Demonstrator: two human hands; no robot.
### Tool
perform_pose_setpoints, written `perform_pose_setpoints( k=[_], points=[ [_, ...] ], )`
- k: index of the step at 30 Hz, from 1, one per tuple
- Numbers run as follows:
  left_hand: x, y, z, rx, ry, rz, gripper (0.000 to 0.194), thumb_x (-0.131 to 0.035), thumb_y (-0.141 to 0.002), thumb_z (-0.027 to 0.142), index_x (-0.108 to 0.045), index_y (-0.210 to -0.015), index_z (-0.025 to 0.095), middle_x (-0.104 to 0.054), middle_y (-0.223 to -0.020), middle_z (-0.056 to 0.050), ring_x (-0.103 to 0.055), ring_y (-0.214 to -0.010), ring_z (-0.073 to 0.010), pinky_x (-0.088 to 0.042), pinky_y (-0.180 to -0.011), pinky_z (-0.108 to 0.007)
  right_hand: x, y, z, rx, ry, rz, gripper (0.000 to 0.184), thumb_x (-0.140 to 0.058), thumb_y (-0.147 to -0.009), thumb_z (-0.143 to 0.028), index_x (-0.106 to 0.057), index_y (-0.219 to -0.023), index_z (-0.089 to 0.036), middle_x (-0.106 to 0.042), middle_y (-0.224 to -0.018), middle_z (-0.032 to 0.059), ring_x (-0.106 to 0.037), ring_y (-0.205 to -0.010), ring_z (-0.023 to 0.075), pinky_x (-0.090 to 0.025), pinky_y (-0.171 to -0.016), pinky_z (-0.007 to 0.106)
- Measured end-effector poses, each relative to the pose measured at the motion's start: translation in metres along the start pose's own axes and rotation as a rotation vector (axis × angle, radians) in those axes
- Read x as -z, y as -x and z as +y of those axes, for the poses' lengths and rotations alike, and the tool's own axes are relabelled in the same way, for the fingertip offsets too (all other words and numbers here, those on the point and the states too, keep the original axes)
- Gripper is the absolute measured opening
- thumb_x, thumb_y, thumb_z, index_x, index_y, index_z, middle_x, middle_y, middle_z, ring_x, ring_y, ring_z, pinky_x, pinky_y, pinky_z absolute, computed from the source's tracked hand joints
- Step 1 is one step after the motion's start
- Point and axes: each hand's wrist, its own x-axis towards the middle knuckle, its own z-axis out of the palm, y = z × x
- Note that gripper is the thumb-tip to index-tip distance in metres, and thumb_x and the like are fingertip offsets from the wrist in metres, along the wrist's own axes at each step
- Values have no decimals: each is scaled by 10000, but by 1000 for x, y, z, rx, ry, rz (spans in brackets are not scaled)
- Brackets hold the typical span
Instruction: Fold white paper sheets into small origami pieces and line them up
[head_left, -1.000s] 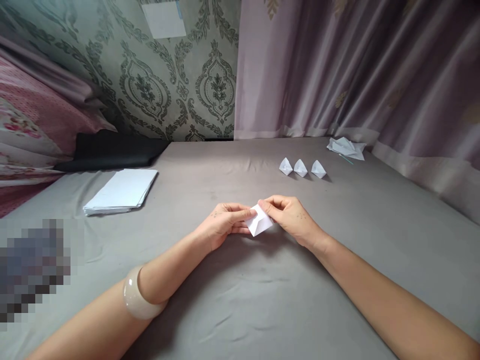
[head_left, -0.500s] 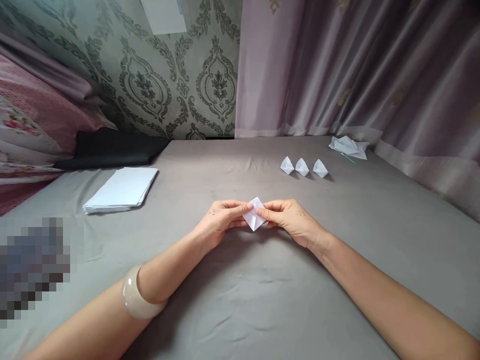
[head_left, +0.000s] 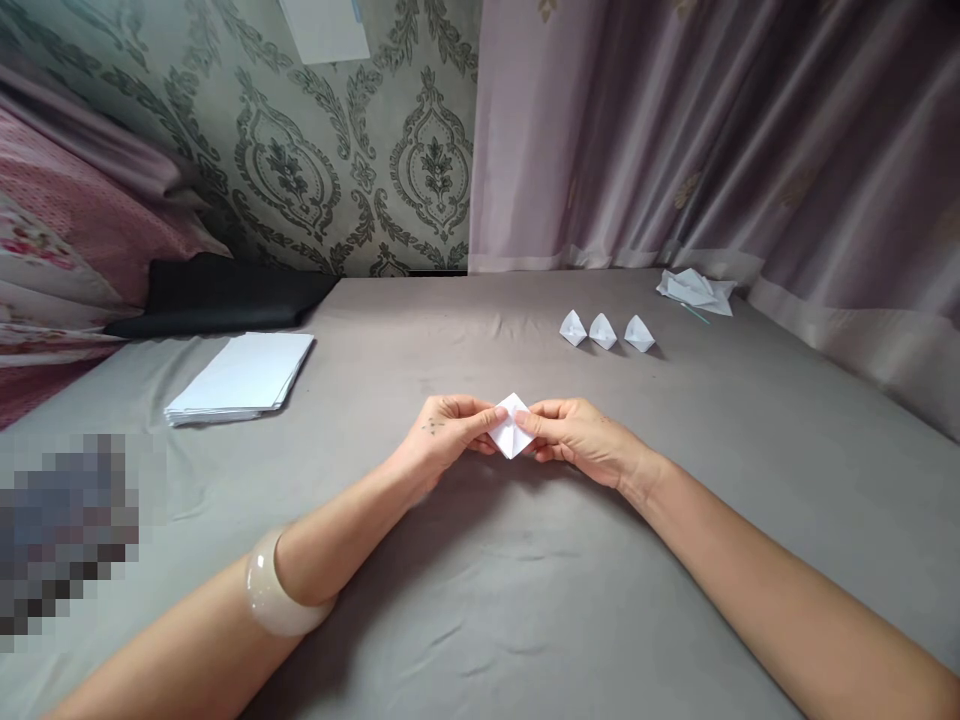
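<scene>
Between my hands is a small diamond-shaped piece of folded white paper [head_left: 513, 443], held just above the grey cloth, one corner pointing toward me. My left hand [head_left: 456, 425] pinches its left side, thumb on the front face and fingers behind. On its right side, my right hand [head_left: 574, 432] grips it the same way, thumb pressed near the middle crease. The fingertips behind the paper are hidden. Farther back to the right stand three folded white paper pieces, the left one [head_left: 573, 329], the middle one [head_left: 602, 332] and the right one [head_left: 640, 334].
A stack of white paper sheets [head_left: 241, 374] lies at the left, in front of a black folded item [head_left: 232, 295]. At the back right are a pile of folded papers [head_left: 696, 290] and a thin light-blue stick [head_left: 696, 314]. Curtains [head_left: 615, 130] border the cloth-covered surface [head_left: 480, 600].
The folded paper has turned slightly, and its centre crease now stands more upright. Both hands keep their pinch on it with small shifts of thumbs and fingers.
</scene>
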Motion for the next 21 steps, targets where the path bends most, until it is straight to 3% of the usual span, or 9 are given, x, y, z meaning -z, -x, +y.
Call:
perform_pose_setpoints(
  k=[3, 7, 13, 21],
  points=[
    [-1, 0, -1, -18, -12, 5, 311, -743, -730, 420, -711, -776, 114, -683, -667, -58, -589, -589, -122, -473, -605, -246, -3, 0, 4, 5, 11, -31, 313, -775, -704, -417, -725, -869, -156, -716, -866, 64, -629, -732, 113, -498, -653, 214],
    [-2, 0, -3, -4, -7, -46, 336, -723, -751, 439, -678, -781, 107, -667, -658, -47, -569, -569, -101, -455, -587, -230, -5, -1, 6, 21, 6, -1, 269, -803, -676, -352, -713, -820, -144, -699, -790, 43, -598, -656, 93, -498, -626, 207],
    [-3, 0, -2, -14, 24, -67, 332, -732, -747, 429, -607, -732, 122, -659, -623, -39, -630, -587, -132, -498, -614, -257, -4, 1, 4, 6, -4, -5, 265, -795, -690, -352, -718, -842, -148, -699, -818, 38, -606, -692, 89, -489, -625, 187],
    [0, -2, -1, 90, 20, -113, 372, -720, -756, 465, -582, -792, 121, -684, -653, -66, -659, -598, -148, -509, -599, -256, -6, -1, 4, 2, 0, 65, 259, -834, -628, -297, -712, -793, -138, -678, -769, 29, -597, -662, 94, -494, -599, 197]
  ],
)
